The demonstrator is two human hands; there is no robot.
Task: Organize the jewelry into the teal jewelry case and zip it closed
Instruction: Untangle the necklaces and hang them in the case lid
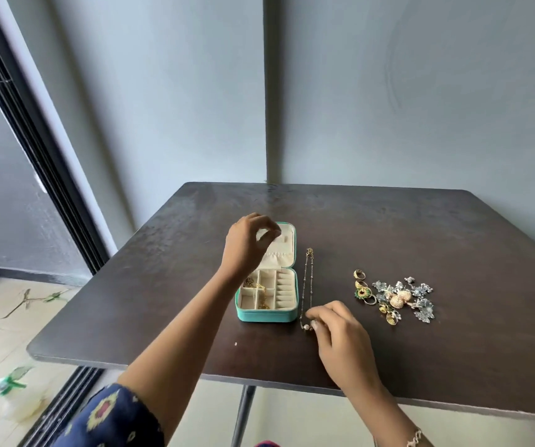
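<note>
Now, head view: a single camera looks down on a dark table [421, 237] standing against a grey wall.
Case: the teal case [264, 316] lies open near the middle of the table, with its lid folded back and the cream lining showing. It is not zipped.
Inside the case: a few gold pieces [263, 305] lie in the left compartments, and the ring rolls [285, 293] along the right side look bare.
Necklace: a thin necklace [307, 285] lies stretched out straight on the table, just beside the right wall of the case, with its pearl [307, 327] at the near end.
Pile: a pile of jewelry [395, 298], made up of rings, earrings and silvery floral pieces, sits further right, well apart from the case, with neither hand on it.
Left hand: the left hand [245, 245] hovers over the open lid with its fingers curled and the thumb and forefinger drawn close. The tips are blurred, so I cannot tell whether they hold anything.
Right hand: the right hand [340, 333] sits low over the table, its fingertips pinching the near end of the necklace beside the pearl.
Step in hand: most likely picking up the necklace to move it into the case. With the pile outside, the task seems under halfway done.
Next move: it calls for lifting the fine chain cleanly and gathering it into a free compartment or the lid pocket. The chain should stay clear of the gold pieces, since it would tangle easily.
</note>
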